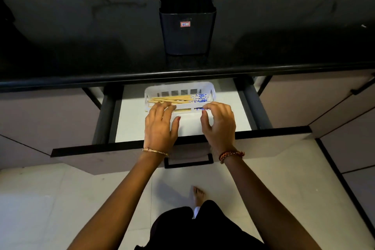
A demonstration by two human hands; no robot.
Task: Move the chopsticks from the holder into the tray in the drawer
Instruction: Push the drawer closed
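Several wooden chopsticks [178, 98] with blue-and-white patterned ends lie flat in a white slotted tray [211, 89] at the back of the open drawer [227, 107]. My left hand [160, 126] rests with spread fingers on the tray's near left edge, fingertips touching the chopsticks. At the tray's near right edge my right hand [220, 123] hovers with curled fingers, its fingertips by the patterned ends. Neither hand grips anything that I can see. The black holder [187, 26] stands on the dark counter above, its inside dark.
The drawer front [121, 154] with a black handle [188, 163] juts toward me at waist height. Dark drawer rails [254, 103] flank the white drawer floor. Closed cabinet fronts sit on both sides. A bare foot [198, 195] stands on the pale floor.
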